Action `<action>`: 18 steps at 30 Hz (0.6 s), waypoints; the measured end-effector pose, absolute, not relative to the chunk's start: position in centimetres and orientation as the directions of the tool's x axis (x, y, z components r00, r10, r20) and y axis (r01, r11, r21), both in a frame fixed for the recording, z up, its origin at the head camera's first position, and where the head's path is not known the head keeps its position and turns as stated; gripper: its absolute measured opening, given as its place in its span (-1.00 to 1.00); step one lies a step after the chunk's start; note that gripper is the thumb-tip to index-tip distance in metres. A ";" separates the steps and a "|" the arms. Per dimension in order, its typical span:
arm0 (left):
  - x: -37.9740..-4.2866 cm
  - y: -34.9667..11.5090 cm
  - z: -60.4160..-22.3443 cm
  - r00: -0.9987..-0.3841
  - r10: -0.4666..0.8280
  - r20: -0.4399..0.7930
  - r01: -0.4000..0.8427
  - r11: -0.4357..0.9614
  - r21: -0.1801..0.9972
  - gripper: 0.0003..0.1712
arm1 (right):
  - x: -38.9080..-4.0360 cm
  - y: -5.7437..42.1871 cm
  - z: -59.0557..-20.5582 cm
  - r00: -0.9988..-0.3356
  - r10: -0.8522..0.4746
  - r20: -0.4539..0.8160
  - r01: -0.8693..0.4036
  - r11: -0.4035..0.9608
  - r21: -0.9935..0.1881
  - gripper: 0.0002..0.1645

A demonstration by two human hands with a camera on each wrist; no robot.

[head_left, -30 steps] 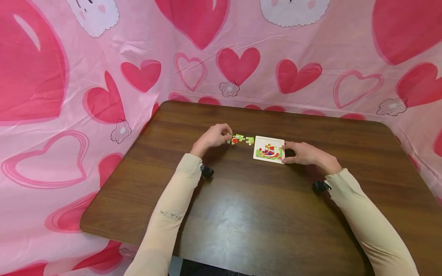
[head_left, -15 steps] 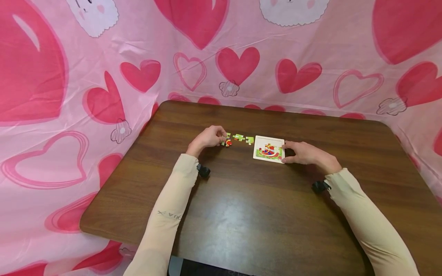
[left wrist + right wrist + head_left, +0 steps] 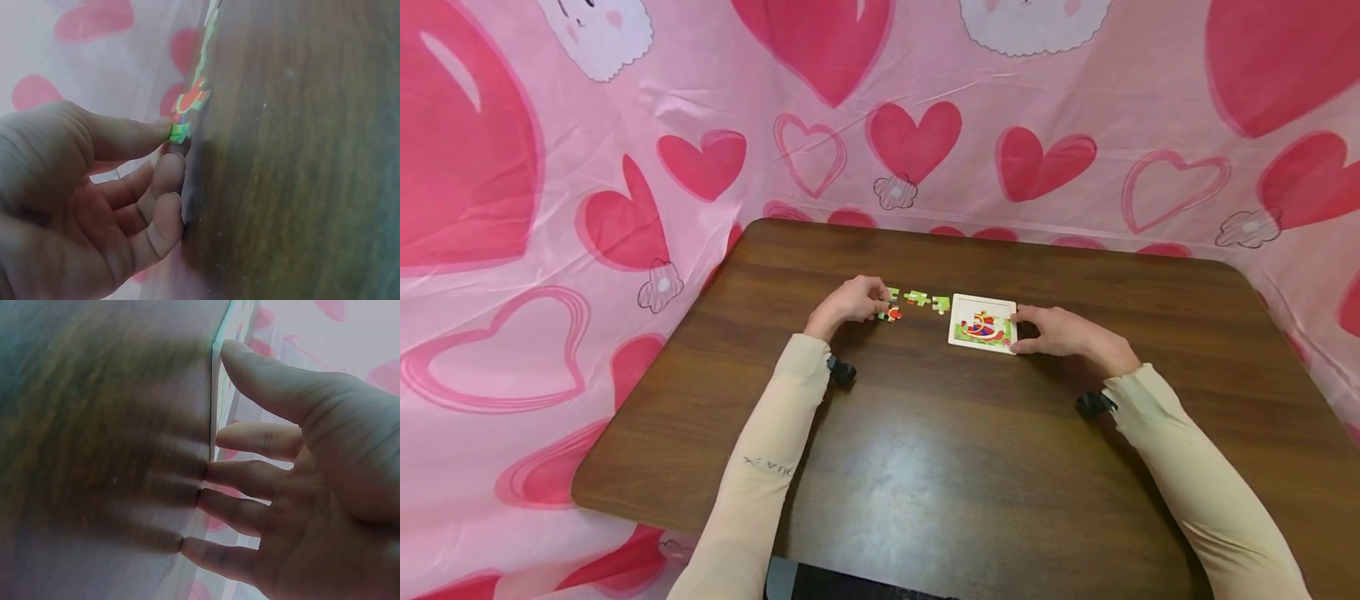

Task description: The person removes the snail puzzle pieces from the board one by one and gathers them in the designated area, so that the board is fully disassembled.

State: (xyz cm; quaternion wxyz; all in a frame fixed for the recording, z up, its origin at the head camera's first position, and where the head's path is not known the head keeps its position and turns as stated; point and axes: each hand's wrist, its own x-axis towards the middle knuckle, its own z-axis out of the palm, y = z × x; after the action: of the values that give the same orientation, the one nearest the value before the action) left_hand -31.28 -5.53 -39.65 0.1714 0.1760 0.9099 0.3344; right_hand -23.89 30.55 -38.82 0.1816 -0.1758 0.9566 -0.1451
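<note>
In the left wrist view, my left hand (image 3: 853, 300) pinches a red and green jigsaw piece (image 3: 180, 132) between thumb and forefinger, close over the table. The other fingers bend loosely beneath. To its right lie green jigsaw pieces (image 3: 917, 297), in a short row reaching toward a pale puzzle tray (image 3: 953, 320). The tray's lower part holds a red, blue and green picture; its upper part shows bare. My right hand (image 3: 1056, 331) rests at the tray's right edge, thumb and forefinger touching it. In the right wrist view its fingers are nearly straight, the lower fingertips on the tabletop.
The brown wooden table (image 3: 925, 433) has rounded corners and spreads wide around both hands. Pink cloth (image 3: 820, 58) printed with hearts hangs behind it and along the left side. Black wrist cameras (image 3: 842, 371) sit below both cuffs.
My left hand has drawn back to the left with the red and green piece, opening a gap to the green pieces. My right hand and the tray stay in place.
</note>
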 end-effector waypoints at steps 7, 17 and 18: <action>-31.4 -5.7 -39.6 -0.884 0.424 -0.195 0.193 0.713 0.674 -0.85 | -23.9 30.6 -38.9 -0.873 -0.383 -0.303 -0.276 0.898 -0.342 -0.13; -31.3 -6.0 -39.6 -0.895 0.397 -0.203 0.165 0.717 0.677 -0.86 | -23.9 30.4 -38.7 -0.872 -0.381 -0.308 -0.277 0.902 -0.332 -0.12; -31.3 -5.9 -39.6 -0.897 0.393 -0.203 0.163 0.720 0.675 -0.86 | -23.9 30.3 -38.7 -0.872 -0.382 -0.307 -0.278 0.901 -0.334 -0.12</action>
State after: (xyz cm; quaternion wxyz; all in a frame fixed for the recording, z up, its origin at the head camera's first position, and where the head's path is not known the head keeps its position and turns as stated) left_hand -31.31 -5.94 -39.59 0.1686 0.1524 0.9118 0.3419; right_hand -23.87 30.34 -38.67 0.1858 -0.1724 0.9570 -0.1410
